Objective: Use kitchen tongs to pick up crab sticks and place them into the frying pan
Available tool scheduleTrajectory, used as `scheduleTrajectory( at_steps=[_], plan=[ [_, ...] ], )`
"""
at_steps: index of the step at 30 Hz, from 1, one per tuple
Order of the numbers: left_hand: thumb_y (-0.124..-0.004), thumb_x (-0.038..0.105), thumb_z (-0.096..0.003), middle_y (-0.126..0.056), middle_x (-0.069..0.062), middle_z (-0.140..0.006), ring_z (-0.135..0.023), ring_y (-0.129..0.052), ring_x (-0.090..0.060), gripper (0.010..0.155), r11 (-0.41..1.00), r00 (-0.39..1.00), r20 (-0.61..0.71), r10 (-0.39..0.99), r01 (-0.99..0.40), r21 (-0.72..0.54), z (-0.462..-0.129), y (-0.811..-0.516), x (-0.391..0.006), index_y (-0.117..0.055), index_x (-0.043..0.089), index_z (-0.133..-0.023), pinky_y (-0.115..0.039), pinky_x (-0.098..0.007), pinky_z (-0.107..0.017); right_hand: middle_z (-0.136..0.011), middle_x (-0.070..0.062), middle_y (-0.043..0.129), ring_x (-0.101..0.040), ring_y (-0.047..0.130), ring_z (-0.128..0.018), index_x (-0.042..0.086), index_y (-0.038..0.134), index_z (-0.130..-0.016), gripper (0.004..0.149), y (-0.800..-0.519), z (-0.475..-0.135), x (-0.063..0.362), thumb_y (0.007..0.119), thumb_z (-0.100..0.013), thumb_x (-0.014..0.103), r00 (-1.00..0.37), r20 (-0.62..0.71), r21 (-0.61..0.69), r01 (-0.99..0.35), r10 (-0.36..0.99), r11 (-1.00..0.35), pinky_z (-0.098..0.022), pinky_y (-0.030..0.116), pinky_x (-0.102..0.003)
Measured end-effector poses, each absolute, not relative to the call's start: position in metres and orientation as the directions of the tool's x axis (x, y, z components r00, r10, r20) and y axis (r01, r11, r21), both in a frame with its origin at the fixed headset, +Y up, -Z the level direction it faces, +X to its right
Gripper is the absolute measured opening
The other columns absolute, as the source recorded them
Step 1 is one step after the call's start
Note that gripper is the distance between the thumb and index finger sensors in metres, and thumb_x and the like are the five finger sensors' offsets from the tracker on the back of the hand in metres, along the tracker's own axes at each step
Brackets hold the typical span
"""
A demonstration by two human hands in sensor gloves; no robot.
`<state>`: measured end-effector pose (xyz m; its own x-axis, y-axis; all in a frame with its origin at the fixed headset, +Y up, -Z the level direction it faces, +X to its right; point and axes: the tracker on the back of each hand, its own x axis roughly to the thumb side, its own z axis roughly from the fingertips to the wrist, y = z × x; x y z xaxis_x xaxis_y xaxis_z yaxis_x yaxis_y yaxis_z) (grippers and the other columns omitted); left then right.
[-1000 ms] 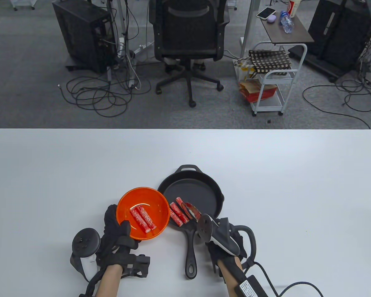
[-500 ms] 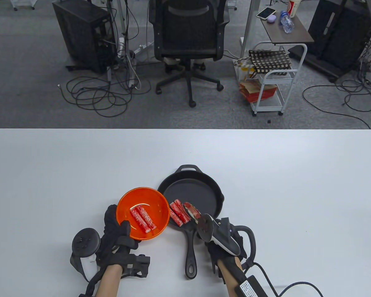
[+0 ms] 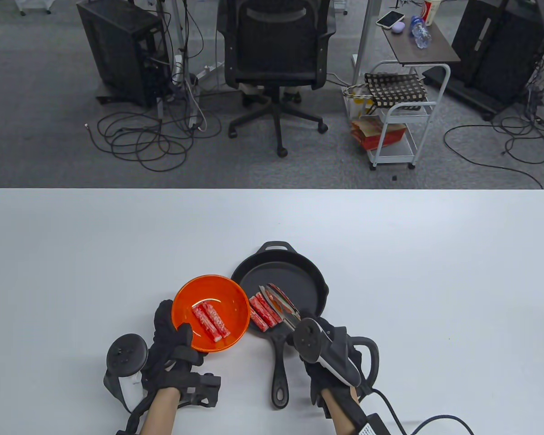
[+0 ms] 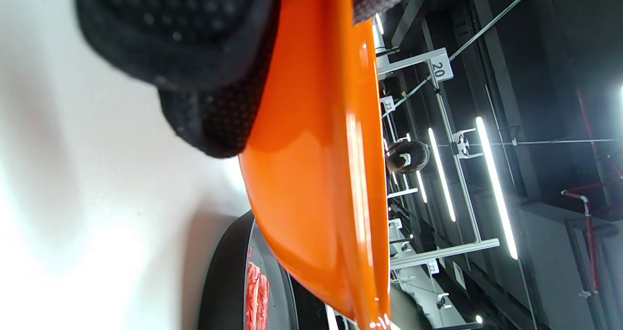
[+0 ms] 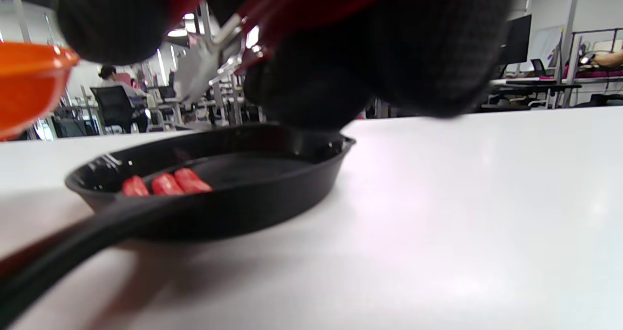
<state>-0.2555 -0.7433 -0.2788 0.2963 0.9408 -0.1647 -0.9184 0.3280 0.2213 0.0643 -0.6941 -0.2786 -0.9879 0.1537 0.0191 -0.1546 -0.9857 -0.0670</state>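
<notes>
A black frying pan (image 3: pixel 294 276) sits mid-table, handle toward me. Three crab sticks (image 5: pixel 165 184) lie side by side at its near-left edge; from above I make out two (image 3: pixel 262 313), with the tongs over the spot beside them. My right hand (image 3: pixel 316 378) grips red-handled metal tongs (image 3: pixel 279 302), which point up-left over the pan with jaws apart and nothing between them. An orange bowl (image 3: pixel 235 299) left of the pan holds two more crab sticks (image 3: pixel 211 321). My left hand (image 3: pixel 174 346) grips the bowl's near-left rim, thumb inside, and tilts it.
The pan's long handle (image 3: pixel 279 371) runs toward the table's front edge between my two hands. A cable (image 3: pixel 417 419) trails from my right wrist. Beyond the table's far edge stand an office chair (image 3: pixel 276 59) and a white cart (image 3: pixel 399 118).
The tongs carried a crab stick over the pan's near edge; it now lies beside the other two. The tongs have come apart and reach further up-left, and my right hand has turned.
</notes>
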Motion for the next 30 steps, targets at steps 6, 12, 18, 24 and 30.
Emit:
scheduleTrajectory(
  at_steps=[6, 12, 18, 24, 30],
  plan=[
    [-0.069, 0.024, -0.0577, -0.064, -0.017, -0.109, -0.031, -0.107, -0.029, 0.066, 0.335, 0.305, -0.165, 0.938, -0.918, 0.213, -0.279, -0.744, -0.254, -0.036, 0.024, -0.114, -0.095, -0.027, -0.015, -0.082, -0.010, 0.094, -0.021, 0.104, -0.042, 0.020, 0.068, -0.105, 0.064, -0.676, -0.264, 0.053, 0.077, -0.050, 0.052, -0.981, 0.084, -0.147, -0.184, 0.174, -0.972, -0.027, 0.091, -0.039],
    [-0.069, 0.024, -0.0577, -0.064, -0.017, -0.109, -0.031, -0.107, -0.030, 0.066, 0.343, 0.314, -0.163, 0.935, -0.916, 0.207, -0.279, -0.744, -0.252, -0.036, 0.024, -0.114, -0.095, -0.027, -0.015, -0.082, -0.010, 0.094, -0.021, 0.104, -0.042, 0.020, 0.068, -0.105, 0.064, -0.676, -0.254, 0.030, 0.077, -0.050, 0.052, -0.971, 0.178, -0.116, -0.182, 0.160, -0.976, -0.027, 0.091, -0.039],
    [-0.069, 0.024, -0.0577, -0.064, -0.017, -0.110, -0.032, -0.106, -0.030, 0.066, 0.362, 0.336, -0.152, 0.930, -0.911, 0.200, -0.280, -0.744, -0.250, -0.036, 0.025, -0.114, -0.095, -0.027, -0.015, -0.082, -0.011, 0.093, -0.022, 0.104, -0.043, 0.020, 0.068, -0.105, 0.065, -0.685, -0.252, 0.014, 0.076, -0.050, 0.053, -0.969, 0.220, -0.074, -0.130, 0.111, -0.989, -0.028, 0.091, -0.039],
    [-0.069, 0.024, -0.0576, -0.065, -0.017, -0.109, -0.031, -0.106, -0.030, 0.066, 0.417, 0.399, -0.125, 0.908, -0.887, 0.199, -0.280, -0.741, -0.246, -0.036, 0.025, -0.114, -0.095, -0.027, -0.015, -0.083, -0.011, 0.093, -0.022, 0.104, -0.043, 0.020, 0.068, -0.106, 0.065, -0.688, -0.252, 0.010, 0.076, -0.050, 0.052, -0.968, 0.229, -0.054, -0.114, 0.099, -0.992, -0.028, 0.091, -0.039],
    [-0.069, 0.024, -0.0575, -0.065, -0.016, -0.109, -0.031, -0.106, -0.030, 0.066, 0.455, 0.444, -0.100, 0.890, -0.868, 0.199, -0.279, -0.739, -0.242, -0.037, 0.025, -0.114, -0.095, -0.027, -0.015, -0.083, -0.012, 0.093, -0.022, 0.104, -0.043, 0.020, 0.068, -0.106, 0.065, -0.687, -0.251, 0.008, 0.076, -0.050, 0.052, -0.968, 0.231, -0.031, -0.107, 0.097, -0.994, -0.028, 0.091, -0.040]
  ],
)
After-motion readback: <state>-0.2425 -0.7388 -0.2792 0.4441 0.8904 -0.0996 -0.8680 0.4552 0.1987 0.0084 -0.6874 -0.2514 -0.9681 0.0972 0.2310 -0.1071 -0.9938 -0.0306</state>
